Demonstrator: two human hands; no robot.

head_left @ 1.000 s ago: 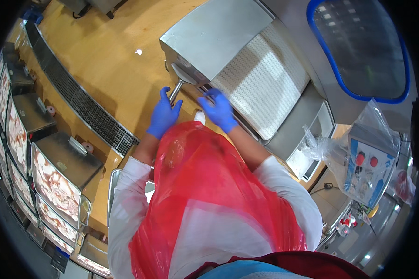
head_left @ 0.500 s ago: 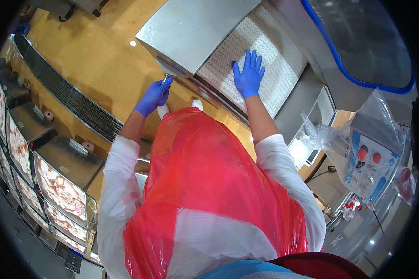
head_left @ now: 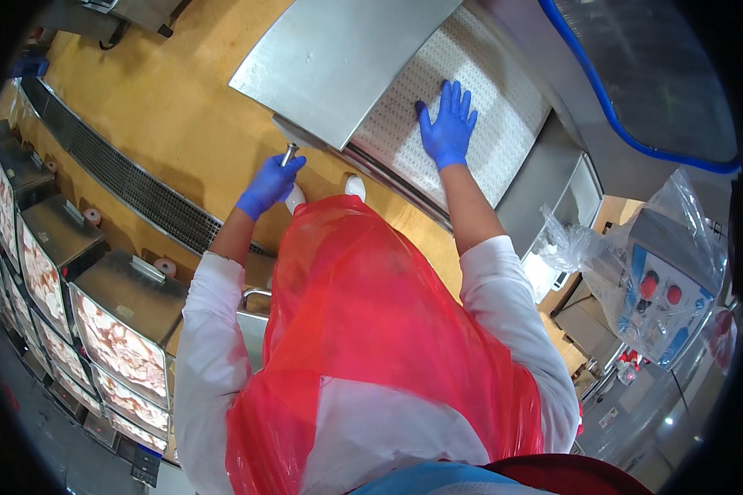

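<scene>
My left hand [head_left: 270,183], in a blue glove, is closed round a short metal handle [head_left: 289,154]. The handle's shiny end rises out of the fist, close to the near corner of a steel cover [head_left: 338,62]. Whether the handle is joined to the machine, I cannot tell. My right hand [head_left: 449,126], also gloved in blue, lies palm down with fingers spread on a white textured conveyor belt [head_left: 491,87]. The belt runs out from beneath the steel cover.
A control box [head_left: 664,289] with red knobs, wrapped in clear plastic, stands at right. Beyond the belt is a blue-edged window [head_left: 644,74]. Steel bins of pale meat pieces [head_left: 124,338] line the left. A drain grate [head_left: 124,165] crosses the yellow floor [head_left: 198,91].
The handle in my left hand has tipped more upright and stands farther from the cover's underside. My right hand stays flat on the belt. The whole view has shifted slightly.
</scene>
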